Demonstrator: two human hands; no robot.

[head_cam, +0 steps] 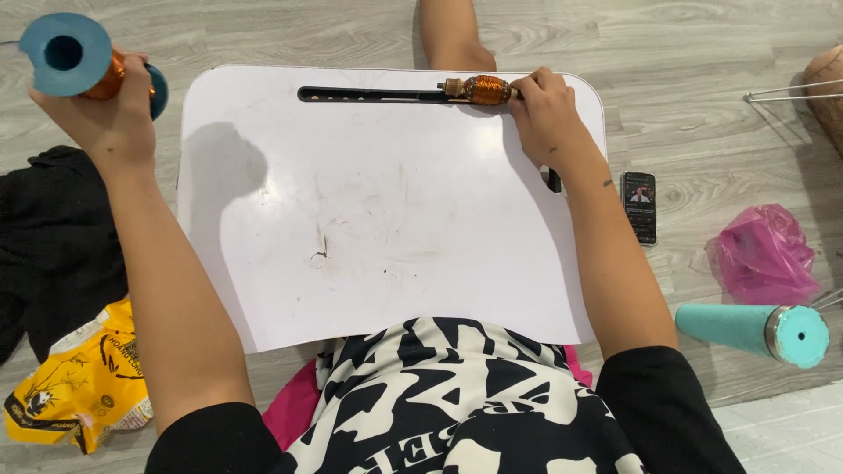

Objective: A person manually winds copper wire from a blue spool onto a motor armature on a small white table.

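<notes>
Right now, looking down from the head camera, two copper-wound pieces are in play. One is a spool with blue plastic flanges and orange-brown wire, clasped in the left hand and held up off the left edge of the white lap table. The other is a small ribbed copper-wound coil lying at the right end of the table's single dark slot; the right hand pinches its end, though the fingertips are partly hidden, I think. On the grey wood-look floor lie one phone, one crumpled pink bag, one teal cylinder flask, one yellow wrapper and one black cloth.
</notes>
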